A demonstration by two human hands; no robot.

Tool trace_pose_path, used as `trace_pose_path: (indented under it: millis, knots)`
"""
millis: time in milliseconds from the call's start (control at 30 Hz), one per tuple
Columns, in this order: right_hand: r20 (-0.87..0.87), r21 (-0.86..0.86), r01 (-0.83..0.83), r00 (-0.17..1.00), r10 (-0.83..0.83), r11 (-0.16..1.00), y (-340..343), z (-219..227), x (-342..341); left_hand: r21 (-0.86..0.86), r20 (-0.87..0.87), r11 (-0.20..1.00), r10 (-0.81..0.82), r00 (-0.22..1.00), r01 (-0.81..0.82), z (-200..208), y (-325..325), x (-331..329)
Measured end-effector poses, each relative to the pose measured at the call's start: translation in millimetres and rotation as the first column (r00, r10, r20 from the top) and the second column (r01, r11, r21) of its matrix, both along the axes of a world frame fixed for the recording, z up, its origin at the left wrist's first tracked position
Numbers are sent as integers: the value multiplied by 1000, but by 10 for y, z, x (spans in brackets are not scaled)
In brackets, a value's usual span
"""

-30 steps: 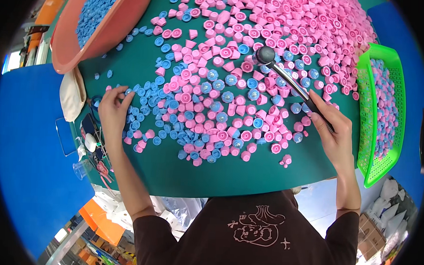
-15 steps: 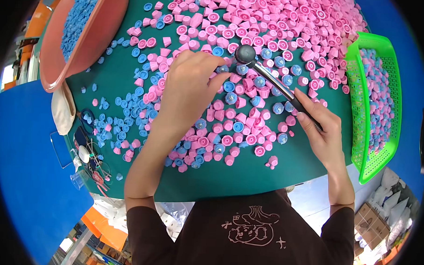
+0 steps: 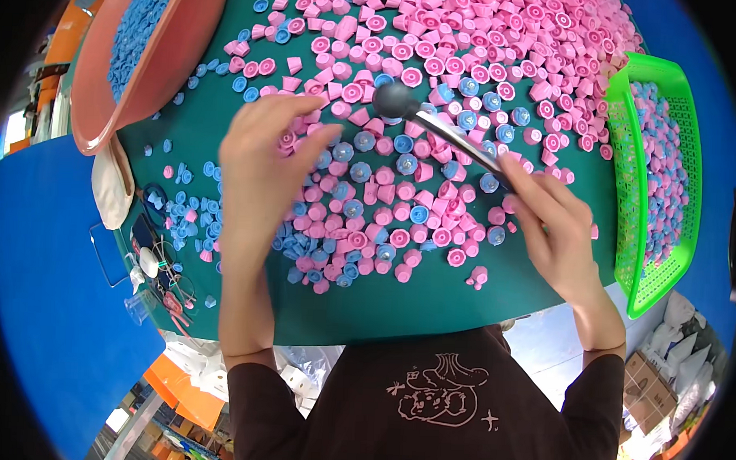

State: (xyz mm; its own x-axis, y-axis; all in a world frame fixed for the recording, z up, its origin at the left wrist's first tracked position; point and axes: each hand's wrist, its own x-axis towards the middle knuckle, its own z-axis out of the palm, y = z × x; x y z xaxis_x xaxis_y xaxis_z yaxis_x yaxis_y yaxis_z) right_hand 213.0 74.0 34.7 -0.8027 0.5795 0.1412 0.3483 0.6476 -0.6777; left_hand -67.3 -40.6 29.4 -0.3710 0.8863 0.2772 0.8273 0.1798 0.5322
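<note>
My right hand (image 3: pixel 550 224) grips a small mallet (image 3: pixel 455 135) with a round black head and a shiny metal shaft. The mallet's head is over the middle of the scattered parts, slightly blurred. To the left, my left hand (image 3: pixel 261 157) hovers over the parts, thumb and fingers apart, with nothing visible between them. Around and below the hands lie small pink cup-shaped pieces (image 3: pixel 356 240) and blue caps (image 3: pixel 418 214). Several blue caps with a clear, shiny centre (image 3: pixel 407 164) sit among them, some on top of pink cups.
A large pile of pink pieces (image 3: pixel 505 24) covers the far side of the green table (image 3: pixel 397 312). A salmon basin (image 3: pixel 167 69) of blue caps stands far left; a green basket (image 3: pixel 633 191) of mixed pieces stands right. Scissors, cords and a cloth pouch (image 3: pixel 110 184) lie left.
My left hand has moved left and slightly nearer, away from the mallet, its fingers parting. The mallet's head has shifted left and is blurred.
</note>
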Motion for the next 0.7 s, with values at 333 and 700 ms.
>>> trace_pose_path:
  millis: [333, 700]
  knots:
    - [161, -177, 184, 975, -156, 967, -32, 174, 217, -43, -64, 900, 431, 900, -434, -58, -1194, -822]
    - [248, -153, 109, 966, -69, 982, -243, 115, 182, -140, -67, 954, 258, 964, -265, -286, -1239, -801]
